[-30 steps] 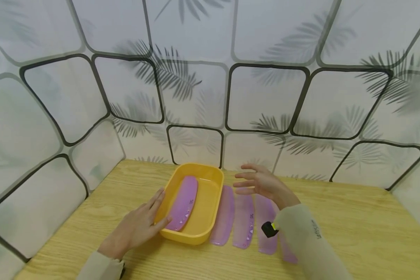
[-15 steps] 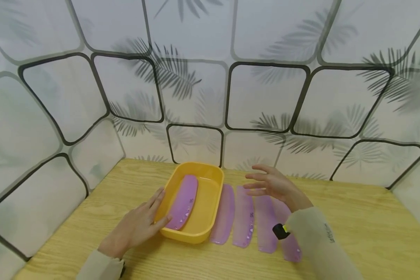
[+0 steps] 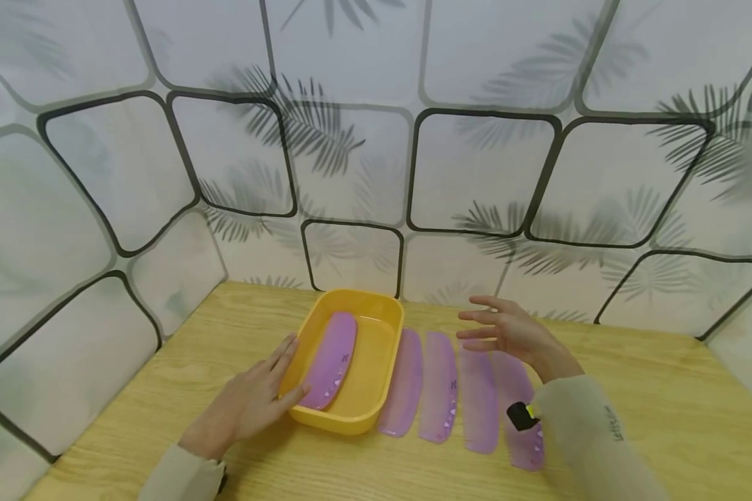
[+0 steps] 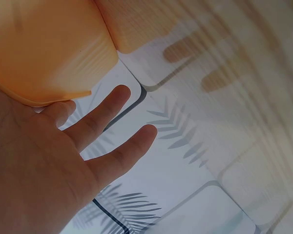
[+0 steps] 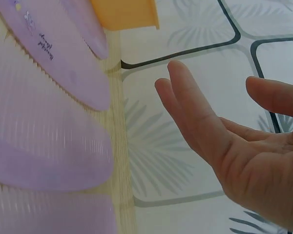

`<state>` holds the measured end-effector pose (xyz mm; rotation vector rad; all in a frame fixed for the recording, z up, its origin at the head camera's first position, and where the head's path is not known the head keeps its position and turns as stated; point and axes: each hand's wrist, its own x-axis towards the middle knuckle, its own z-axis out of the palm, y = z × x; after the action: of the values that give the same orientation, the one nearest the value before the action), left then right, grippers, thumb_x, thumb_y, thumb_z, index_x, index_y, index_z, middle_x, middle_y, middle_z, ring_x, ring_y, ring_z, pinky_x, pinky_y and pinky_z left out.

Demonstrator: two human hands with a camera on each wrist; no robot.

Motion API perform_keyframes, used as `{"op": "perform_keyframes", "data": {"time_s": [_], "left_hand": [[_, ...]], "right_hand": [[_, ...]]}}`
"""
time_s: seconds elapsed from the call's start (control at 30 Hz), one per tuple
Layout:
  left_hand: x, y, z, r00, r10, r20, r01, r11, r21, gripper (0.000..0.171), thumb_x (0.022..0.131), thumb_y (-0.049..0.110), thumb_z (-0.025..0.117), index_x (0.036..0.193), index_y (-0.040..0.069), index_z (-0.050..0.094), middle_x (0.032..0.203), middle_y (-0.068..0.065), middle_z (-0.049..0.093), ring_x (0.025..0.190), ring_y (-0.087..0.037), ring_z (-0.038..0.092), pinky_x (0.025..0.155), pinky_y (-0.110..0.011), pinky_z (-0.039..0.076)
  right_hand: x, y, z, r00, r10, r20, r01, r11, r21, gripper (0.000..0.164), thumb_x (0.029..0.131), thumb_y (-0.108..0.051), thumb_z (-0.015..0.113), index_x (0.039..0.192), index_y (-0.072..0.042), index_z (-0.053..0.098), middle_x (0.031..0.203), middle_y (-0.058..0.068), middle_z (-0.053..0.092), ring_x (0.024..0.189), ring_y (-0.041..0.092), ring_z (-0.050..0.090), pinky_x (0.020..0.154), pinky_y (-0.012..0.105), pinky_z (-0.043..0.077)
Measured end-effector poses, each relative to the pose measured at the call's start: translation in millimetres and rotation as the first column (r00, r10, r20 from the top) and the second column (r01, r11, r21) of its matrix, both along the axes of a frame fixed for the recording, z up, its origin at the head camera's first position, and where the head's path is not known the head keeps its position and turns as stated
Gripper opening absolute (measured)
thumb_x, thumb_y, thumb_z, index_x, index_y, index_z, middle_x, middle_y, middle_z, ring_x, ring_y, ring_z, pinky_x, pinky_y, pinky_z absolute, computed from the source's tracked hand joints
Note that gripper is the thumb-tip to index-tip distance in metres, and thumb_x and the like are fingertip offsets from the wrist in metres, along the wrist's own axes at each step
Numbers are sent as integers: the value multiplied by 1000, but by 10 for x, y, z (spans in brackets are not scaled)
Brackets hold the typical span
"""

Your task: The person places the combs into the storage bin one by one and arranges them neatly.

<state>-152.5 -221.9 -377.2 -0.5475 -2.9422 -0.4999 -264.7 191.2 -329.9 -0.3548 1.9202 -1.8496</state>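
Observation:
A yellow plastic tray (image 3: 341,420) stands on the table left of centre in the head view, with a purple comb (image 3: 332,358) lying inside along its left. My left hand (image 3: 244,400) rests against the tray's left rim, fingers fairly straight and the thumb over the near corner. To the tray's right, several purple combs lie side by side in a row, among them one with printed marks (image 3: 439,386). Over the far ends of the right-hand combs hovers my right hand (image 3: 517,335), fingers loosely spread and holding nothing. Its sleeve and wrist camera partly cover the rightmost comb (image 3: 521,449). Comb teeth (image 5: 63,141) show in the right wrist view.
The wood-grain table (image 3: 658,396) extends to the right of the combs and left of the tray. Behind it stands a pale wall covering (image 3: 345,167) with dark frame outlines and leaf prints, which also closes off the left side.
My right hand has drifted to the right above the row, uncovering more of the combs beneath it. The left hand, tray and combs have stayed in place.

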Motion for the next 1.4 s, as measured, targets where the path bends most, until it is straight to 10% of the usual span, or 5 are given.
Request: {"op": "perform_keyframes", "data": {"time_s": [1.4], "left_hand": [[6,23,7,1000,15,4,-15,1000,-7,78,104,47,50,156,-7,29,161,-24,30,133,-48,48,103,-60,45]], "right_hand": [[67,728,-201,993,-116,27,111,985,132,66,109,-8,41,155,15,-1,153,42,24,112,37,66,93,47,56]]}}
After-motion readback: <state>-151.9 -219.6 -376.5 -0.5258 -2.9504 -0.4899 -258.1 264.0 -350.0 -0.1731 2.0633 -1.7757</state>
